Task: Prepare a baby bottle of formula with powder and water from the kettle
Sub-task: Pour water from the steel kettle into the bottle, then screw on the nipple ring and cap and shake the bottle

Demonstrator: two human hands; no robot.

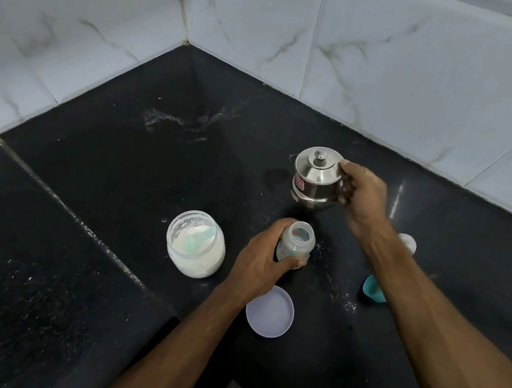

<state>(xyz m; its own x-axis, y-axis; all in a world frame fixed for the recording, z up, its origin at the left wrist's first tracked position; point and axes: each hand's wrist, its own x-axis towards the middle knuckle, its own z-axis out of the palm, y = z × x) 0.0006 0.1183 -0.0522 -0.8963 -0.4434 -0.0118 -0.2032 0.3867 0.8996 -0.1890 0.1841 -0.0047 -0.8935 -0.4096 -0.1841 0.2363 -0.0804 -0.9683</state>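
Observation:
A clear baby bottle (297, 239) stands uncapped on the black counter, and my left hand (262, 259) is wrapped around its left side. Just beyond it a small steel kettle (315, 176) with a knobbed lid hangs above the counter, its spout pointing left. My right hand (361, 194) grips the kettle's handle on the right side. To the left of the bottle stands an open glass jar (195, 244) of white powder with a pale green scoop inside.
A round lilac lid (270, 311) lies flat near the counter's front, below the bottle. A teal bottle ring (374, 289) and a clear cap (407, 243) sit to the right, partly behind my right forearm. White tiled walls close the corner behind. Powder specks dot the counter.

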